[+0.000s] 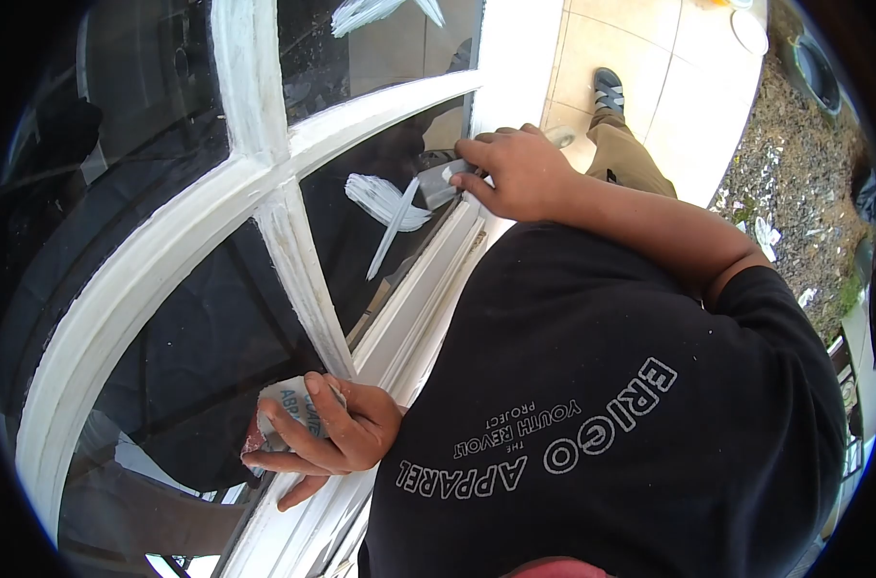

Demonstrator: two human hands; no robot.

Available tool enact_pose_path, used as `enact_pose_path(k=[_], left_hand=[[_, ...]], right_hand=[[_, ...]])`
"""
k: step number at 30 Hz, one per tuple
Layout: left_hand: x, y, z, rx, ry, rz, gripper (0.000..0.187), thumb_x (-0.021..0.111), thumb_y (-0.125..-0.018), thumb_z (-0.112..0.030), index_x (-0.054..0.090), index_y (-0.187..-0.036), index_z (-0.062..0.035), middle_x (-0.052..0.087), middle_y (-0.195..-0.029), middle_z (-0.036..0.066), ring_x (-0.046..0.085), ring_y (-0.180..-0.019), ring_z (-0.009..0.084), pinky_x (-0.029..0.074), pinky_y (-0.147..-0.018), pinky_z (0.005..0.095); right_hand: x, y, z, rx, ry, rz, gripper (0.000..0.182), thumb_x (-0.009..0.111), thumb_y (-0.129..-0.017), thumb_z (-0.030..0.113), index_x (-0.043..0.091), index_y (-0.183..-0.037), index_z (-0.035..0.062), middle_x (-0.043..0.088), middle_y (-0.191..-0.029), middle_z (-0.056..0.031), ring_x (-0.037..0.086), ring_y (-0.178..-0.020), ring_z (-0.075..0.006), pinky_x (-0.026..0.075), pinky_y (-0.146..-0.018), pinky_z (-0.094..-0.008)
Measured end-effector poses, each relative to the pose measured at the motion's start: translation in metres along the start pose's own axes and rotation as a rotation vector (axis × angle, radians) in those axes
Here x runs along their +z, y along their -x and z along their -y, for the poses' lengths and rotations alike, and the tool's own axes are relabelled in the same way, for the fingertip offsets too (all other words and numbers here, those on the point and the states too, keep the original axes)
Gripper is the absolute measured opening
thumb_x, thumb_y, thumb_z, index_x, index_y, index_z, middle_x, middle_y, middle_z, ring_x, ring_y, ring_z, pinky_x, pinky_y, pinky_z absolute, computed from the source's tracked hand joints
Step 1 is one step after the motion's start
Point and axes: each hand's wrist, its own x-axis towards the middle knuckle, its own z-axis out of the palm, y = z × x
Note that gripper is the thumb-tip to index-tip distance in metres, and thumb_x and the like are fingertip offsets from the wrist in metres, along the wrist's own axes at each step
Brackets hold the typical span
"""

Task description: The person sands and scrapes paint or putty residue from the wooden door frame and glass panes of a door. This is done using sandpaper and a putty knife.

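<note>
At the far left, your curved white glazing bar shows streaky, uneven white along its edges, where dark glass lies directly beside it; grit straying over that edge could scratch the pane. Nearer you, your left hand has its fingers spread and half bent, with the printed abrasive paper caught loosely among them above the lower frame rail. Its reddish side shows at the outer corner, so that loose hold could let the sheet slip or fold, and a fingertip or the coarse face could then drag on the glass. Further right, the white smear lies on the pane close to a grey flat piece; if it is wet, which you cannot tell from here, a brushing knuckle could spread it. Your right hand has thumb and fingers nearly closed, pinching that piece beside the frame's edge. Tilted or pressed too hard, it might skid off and mark the glass or nick the wood. Beyond, your shoe is on smooth tiles, where a slip while leaning could jolt both hands.
</note>
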Motion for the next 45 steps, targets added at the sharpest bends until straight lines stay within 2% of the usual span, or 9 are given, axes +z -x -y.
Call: enact_pose_path(k=[17, 20, 25, 28, 30, 35, 38, 41, 45], left_hand=[[-0.002, 0.0, -0.001, -0.018, -0.003, 0.008, 0.013, 0.066, -0.093, -0.036, 0.076, -0.099, -0.0313, 0.068, -0.123, -0.001, 0.046, -0.135, 0.0379, -0.008, -0.111, 0.0684], [-0.002, 0.0, -0.002, -0.024, 0.003, 0.013, 0.013, 0.066, -0.093, -0.036, 0.076, -0.1, -0.0314, 0.069, -0.122, -0.001, 0.046, -0.135, 0.0379, -0.008, -0.111, 0.0684], [-0.003, 0.0, -0.001, -0.018, -0.006, 0.012, 0.013, 0.066, -0.093, -0.036, 0.076, -0.1, -0.0308, 0.069, -0.121, -0.001, 0.046, -0.135, 0.0379, -0.008, -0.111, 0.0682], [-0.003, 0.001, 0.0, -0.007, -0.012, 0.034, 0.016, 0.074, -0.085, -0.026, 0.076, -0.1, -0.0315, 0.068, -0.125, 0.004, 0.044, -0.136, 0.0426, -0.007, -0.111, 0.07], [0.0, 0.001, 0.0, -0.013, 0.0, -0.011, 0.013, 0.066, -0.092, -0.036, 0.077, -0.098, -0.0306, 0.069, -0.121, 0.0, 0.047, -0.135, 0.0377, -0.009, -0.111, 0.0674], [0.0, 0.0, -0.001, -0.017, 0.011, -0.01, 0.013, 0.067, -0.092, -0.036, 0.077, -0.098, -0.0301, 0.07, -0.12, 0.0, 0.047, -0.135, 0.0377, -0.009, -0.111, 0.0668], [0.0, 0.0, 0.0, -0.011, 0.01, -0.011, 0.013, 0.066, -0.092, -0.036, 0.077, -0.097, -0.0299, 0.07, -0.119, 0.0, 0.047, -0.135, 0.0378, -0.009, -0.111, 0.0665], [0.001, 0.001, 0.0, -0.01, 0.005, -0.013, 0.013, 0.066, -0.093, -0.037, 0.077, -0.097, -0.0301, 0.07, -0.12, 0.0, 0.047, -0.135, 0.0382, -0.009, -0.112, 0.0663], [-0.002, 0.002, 0.0, -0.014, 0.006, 0.008, 0.013, 0.066, -0.093, -0.037, 0.076, -0.097, -0.0307, 0.07, -0.12, 0.001, 0.047, -0.135, 0.0381, -0.009, -0.112, 0.0662]], right_hand=[[0.001, 0.0, 0.003, 0.055, 0.02, 0.002, 0.029, 0.055, -0.095, 0.035, 0.058, -0.103, 0.0067, 0.067, -0.083, -0.0131, 0.065, -0.086, -0.0363, 0.045, -0.077, -0.0499], [0.0, 0.002, 0.005, -0.014, 0.007, -0.027, 0.03, 0.055, -0.095, 0.035, 0.059, -0.104, 0.0068, 0.067, -0.082, -0.0132, 0.065, -0.085, -0.0359, 0.045, -0.077, -0.0498], [-0.005, 0.0, 0.01, 0.016, 0.017, 0.037, 0.031, 0.055, -0.095, 0.036, 0.059, -0.106, 0.0071, 0.066, -0.081, -0.013, 0.065, -0.084, -0.0357, 0.045, -0.076, -0.0493], [-0.007, -0.001, 0.006, 0.049, 0.027, 0.017, 0.031, 0.055, -0.095, 0.036, 0.059, -0.104, 0.0071, 0.066, -0.078, -0.0126, 0.065, -0.084, -0.0361, 0.045, -0.076, -0.0496], [-0.003, -0.003, 0.005, 0.01, 0.03, -0.007, 0.03, 0.055, -0.095, 0.036, 0.059, -0.103, 0.0072, 0.066, -0.077, -0.0122, 0.065, -0.084, -0.0358, 0.045, -0.076, -0.0495], [-0.011, -0.004, -0.005, 0.046, 0.019, 0.035, 0.03, 0.054, -0.095, 0.037, 0.059, -0.101, 0.0075, 0.067, -0.077, -0.0109, 0.065, -0.083, -0.0354, 0.045, -0.077, -0.0496], [-0.005, -0.008, -0.017, 0.127, 0.101, 0.07, 0.034, 0.05, -0.095, 0.041, 0.059, -0.11, 0.0126, 0.07, -0.091, -0.0108, 0.067, -0.094, -0.0321, 0.045, -0.083, -0.0508], [-0.002, -0.005, -0.004, 0.026, 0.035, -0.005, 0.03, 0.056, -0.094, 0.036, 0.059, -0.101, 0.0068, 0.068, -0.082, -0.0112, 0.065, -0.085, -0.0352, 0.044, -0.078, -0.0496], [-0.001, -0.004, -0.006, 0.012, 0.036, -0.068, 0.03, 0.057, -0.094, 0.036, 0.058, -0.1, 0.0062, 0.067, -0.083, -0.0123, 0.064, -0.085, -0.0357, 0.044, -0.078, -0.0498]])
